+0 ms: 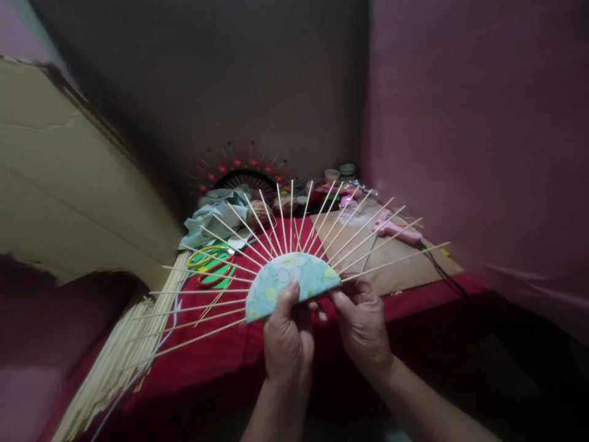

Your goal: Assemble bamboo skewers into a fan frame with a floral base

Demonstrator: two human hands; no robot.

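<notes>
I hold up a half-round piece covered in light blue flowered fabric (pixel 288 279), with several thin wooden skewers (pixel 368 230) fanning out from its curved edge. My left hand (pixel 288 341) grips its lower edge, thumb pressed on the front face. My right hand (pixel 361 322) pinches the right corner, fingers curled behind it. Both hands are above a red cloth-covered surface (pixel 221 356).
A bundle of loose skewers (pixel 122 362) lies at the left by a cardboard sheet (pixel 69 184). Scissors with red and yellow handles (pixel 212 267), bunched pale cloth (pixel 216 218), a pink glue gun (pixel 398 232) on brown paper, small jars and a finished decorated fan (pixel 243 172) lie behind.
</notes>
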